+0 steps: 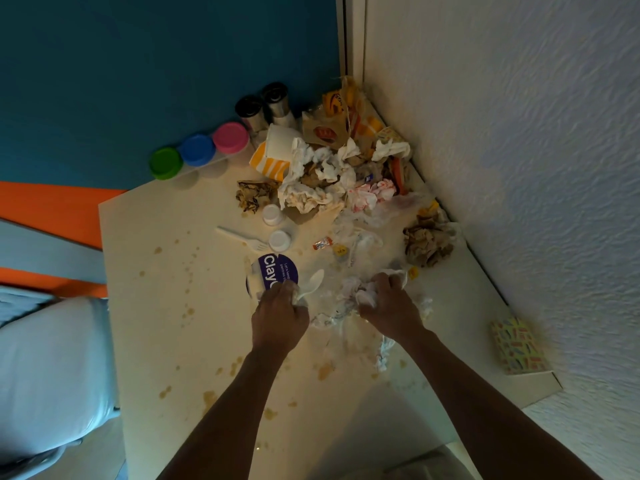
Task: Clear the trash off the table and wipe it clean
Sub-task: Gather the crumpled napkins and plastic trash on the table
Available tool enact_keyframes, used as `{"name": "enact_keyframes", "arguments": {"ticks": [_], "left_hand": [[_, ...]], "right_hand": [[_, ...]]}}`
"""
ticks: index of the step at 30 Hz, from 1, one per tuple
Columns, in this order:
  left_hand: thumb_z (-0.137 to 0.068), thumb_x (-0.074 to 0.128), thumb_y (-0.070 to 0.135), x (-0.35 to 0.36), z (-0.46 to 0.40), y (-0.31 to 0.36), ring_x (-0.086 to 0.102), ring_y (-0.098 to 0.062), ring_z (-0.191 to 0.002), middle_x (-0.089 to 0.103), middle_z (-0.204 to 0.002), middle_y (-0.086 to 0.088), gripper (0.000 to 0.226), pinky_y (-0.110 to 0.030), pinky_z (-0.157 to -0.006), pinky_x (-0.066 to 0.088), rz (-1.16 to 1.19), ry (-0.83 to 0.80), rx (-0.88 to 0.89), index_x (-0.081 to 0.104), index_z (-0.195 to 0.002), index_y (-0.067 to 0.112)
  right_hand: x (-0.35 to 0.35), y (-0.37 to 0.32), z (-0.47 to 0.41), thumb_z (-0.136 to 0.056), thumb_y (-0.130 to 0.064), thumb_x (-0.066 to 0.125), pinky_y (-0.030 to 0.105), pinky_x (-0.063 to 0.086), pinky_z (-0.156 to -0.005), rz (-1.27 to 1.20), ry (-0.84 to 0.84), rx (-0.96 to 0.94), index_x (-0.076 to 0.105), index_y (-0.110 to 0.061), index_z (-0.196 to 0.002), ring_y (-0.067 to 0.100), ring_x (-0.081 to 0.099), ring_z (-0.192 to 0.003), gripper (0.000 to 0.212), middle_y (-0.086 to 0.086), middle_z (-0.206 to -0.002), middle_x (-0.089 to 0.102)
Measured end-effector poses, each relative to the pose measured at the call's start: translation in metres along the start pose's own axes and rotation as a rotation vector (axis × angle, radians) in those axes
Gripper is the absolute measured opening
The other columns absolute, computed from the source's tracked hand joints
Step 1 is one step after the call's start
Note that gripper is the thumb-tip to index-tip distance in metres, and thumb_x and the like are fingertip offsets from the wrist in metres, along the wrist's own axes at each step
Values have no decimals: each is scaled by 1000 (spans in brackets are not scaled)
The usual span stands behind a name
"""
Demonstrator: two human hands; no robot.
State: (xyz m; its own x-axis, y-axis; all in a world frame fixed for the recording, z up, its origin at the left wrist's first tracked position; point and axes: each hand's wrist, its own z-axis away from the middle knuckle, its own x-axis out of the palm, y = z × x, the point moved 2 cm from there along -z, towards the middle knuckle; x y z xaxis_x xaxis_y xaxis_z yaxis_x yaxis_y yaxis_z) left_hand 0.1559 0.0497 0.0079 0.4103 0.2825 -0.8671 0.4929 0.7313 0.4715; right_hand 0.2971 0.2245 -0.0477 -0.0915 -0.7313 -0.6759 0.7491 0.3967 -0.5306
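Note:
A white table (166, 306) spotted with brown stains carries a heap of crumpled napkins and fast-food wrappers (322, 174) at its far corner. My left hand (278, 318) grips a white plastic spoon (313, 284) together with a bit of crumpled paper, right beside a purple-labelled round lid (275, 271). My right hand (388, 303) clutches a wad of white napkins (363, 294), with thin plastic wrap lying around it. A plastic fork (242, 239), two small white cups (275, 226), a sauce packet (322, 243) and a crumpled brown bag (427, 242) lie loose.
Green, blue and pink lidded tubs (199, 150) and two metal shakers (265, 107) stand along the far left edge. A patterned tissue box (517, 344) sits at the right edge by the wall. A pale chair (52, 368) stands to the left.

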Motion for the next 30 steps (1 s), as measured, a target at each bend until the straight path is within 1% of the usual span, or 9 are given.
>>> {"name": "enact_keyframes", "arguments": {"ticks": [3, 7, 10, 14, 19, 21, 25, 28, 30], "left_hand": [[-76, 49, 27, 6, -1, -6, 60, -34, -97, 63, -104, -10, 39, -47, -81, 56, 28, -61, -37, 62, -108, 12], [-76, 55, 31, 14, 4, -12, 58, -34, -103, 60, -112, -14, 52, -45, -86, 52, 160, -127, -75, 59, -120, 4], [-80, 56, 47, 15, 14, -16, 57, -25, -100, 57, -110, -3, 56, -42, -81, 54, 213, -132, 6, 59, -121, 9], [-84, 61, 59, 19, 26, -12, 49, -16, -95, 50, -105, 2, 56, -29, -70, 49, 35, -136, 191, 56, -124, 20], [-79, 64, 65, 36, 36, 5, 42, -15, -103, 42, -110, 5, 71, -36, -74, 55, -241, -401, 358, 38, -141, 42], [-82, 63, 61, 47, 39, 9, 44, -19, -109, 43, -118, 1, 73, -35, -76, 55, -361, -468, 479, 33, -147, 43], [-88, 64, 43, 62, 43, 2, 40, -25, -121, 39, -133, -5, 69, -39, -87, 54, -452, -611, 508, 33, -149, 39], [-91, 64, 38, 66, 43, 0, 41, -27, -128, 38, -141, -5, 61, -37, -92, 52, -486, -595, 498, 40, -146, 27], [-91, 63, 36, 67, 42, 0, 43, -26, -127, 41, -139, -4, 54, -37, -89, 54, -482, -572, 487, 47, -139, 20]], "right_hand": [[0, -1, 0, -84, -40, 70, 48, 54, -80, 2, 4, -24, 38, -15, -126, 41, 57, -107, 59, 14, -133, 37], [0, 0, 3, -82, -44, 72, 44, 53, -81, 2, -6, -31, 40, -19, -128, 39, 57, -108, 61, 11, -133, 37], [2, 1, 3, -84, -46, 70, 44, 53, -82, -1, 4, -22, 41, -19, -129, 38, 56, -110, 60, 11, -134, 35], [4, 1, 3, -86, -47, 67, 47, 53, -84, 13, 14, -22, 38, -21, -128, 40, 55, -110, 57, 11, -134, 31], [5, 3, 1, -84, -49, 69, 48, 53, -86, 24, 5, -31, 38, -20, -127, 41, 53, -111, 60, 13, -135, 30], [4, 4, -1, -82, -50, 71, 47, 53, -86, 20, -1, -24, 39, -21, -126, 41, 54, -111, 62, 13, -135, 31], [1, 5, -5, -80, -49, 75, 46, 52, -84, -15, -27, -26, 41, -19, -128, 41, 56, -109, 66, 14, -135, 31], [2, 7, -6, -78, -48, 76, 49, 54, -85, -44, -25, -33, 41, -20, -127, 42, 57, -107, 66, 13, -134, 30], [2, 7, -6, -78, -47, 77, 49, 54, -85, -49, -18, -27, 42, -20, -127, 41, 57, -107, 65, 12, -134, 30]]}}
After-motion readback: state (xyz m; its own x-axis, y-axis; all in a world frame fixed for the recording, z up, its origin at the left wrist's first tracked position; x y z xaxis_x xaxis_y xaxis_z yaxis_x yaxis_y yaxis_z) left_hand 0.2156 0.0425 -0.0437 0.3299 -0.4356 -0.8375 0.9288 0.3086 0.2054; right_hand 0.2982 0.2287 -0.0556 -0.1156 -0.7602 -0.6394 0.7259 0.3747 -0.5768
